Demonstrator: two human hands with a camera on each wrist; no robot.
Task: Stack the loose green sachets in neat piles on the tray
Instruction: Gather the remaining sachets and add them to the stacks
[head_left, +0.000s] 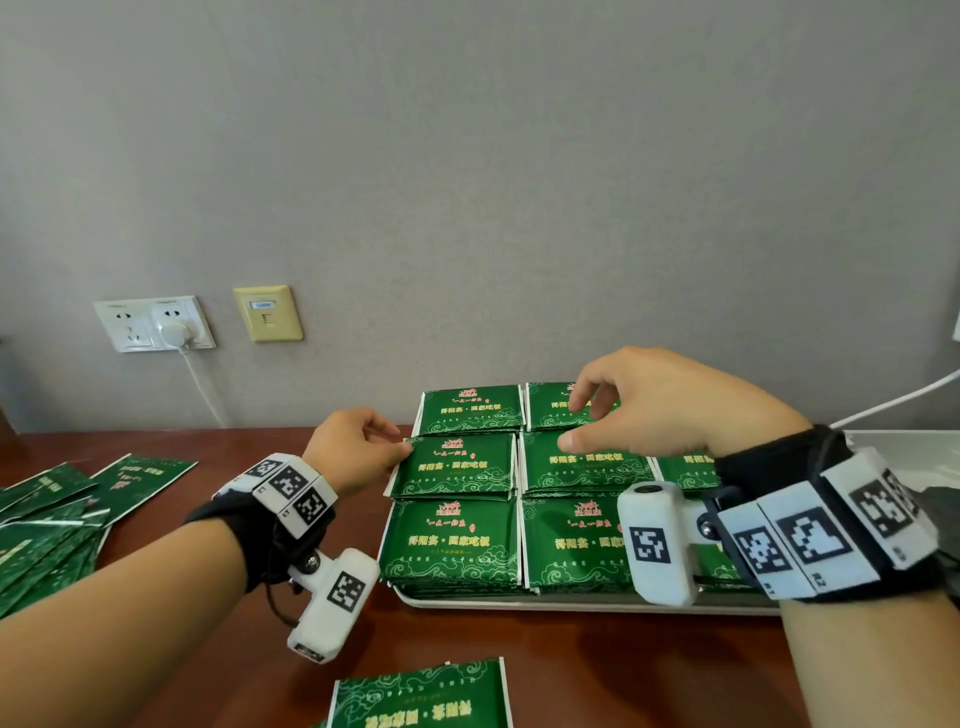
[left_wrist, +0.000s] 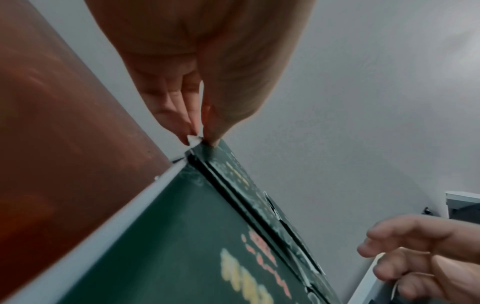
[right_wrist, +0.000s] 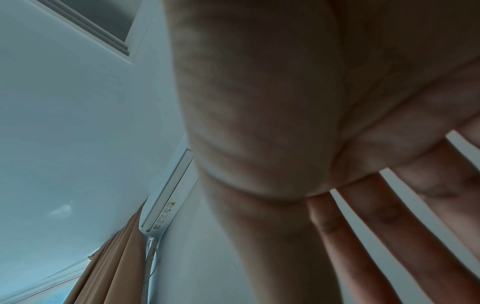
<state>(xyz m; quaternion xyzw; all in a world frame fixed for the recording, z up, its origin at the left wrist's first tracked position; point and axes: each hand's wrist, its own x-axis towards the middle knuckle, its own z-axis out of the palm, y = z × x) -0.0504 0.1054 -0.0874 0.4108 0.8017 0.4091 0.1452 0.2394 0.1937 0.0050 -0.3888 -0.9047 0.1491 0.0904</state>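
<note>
Brown wooden surface (head_left: 597, 670). White tray (head_left: 571, 605) on it, carrying green sachet piles (head_left: 452, 540) in rows. Loose green sachets (head_left: 47, 525) heaped at left; one (head_left: 421, 696) at near edge. Right hand (head_left: 660, 400) above the back piles, fingers relaxed, empty. Left hand (head_left: 353, 449), fingers pinching the corner of the middle-left pile's top sachet (head_left: 454, 467).

Black wristbands (head_left: 270, 525), white tagged cameras (head_left: 332, 597)

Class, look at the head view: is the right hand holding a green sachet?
No. The right hand hovers with relaxed, empty fingers over the stacked sachets on the tray; only the left hand pinches a sachet's corner.
</note>
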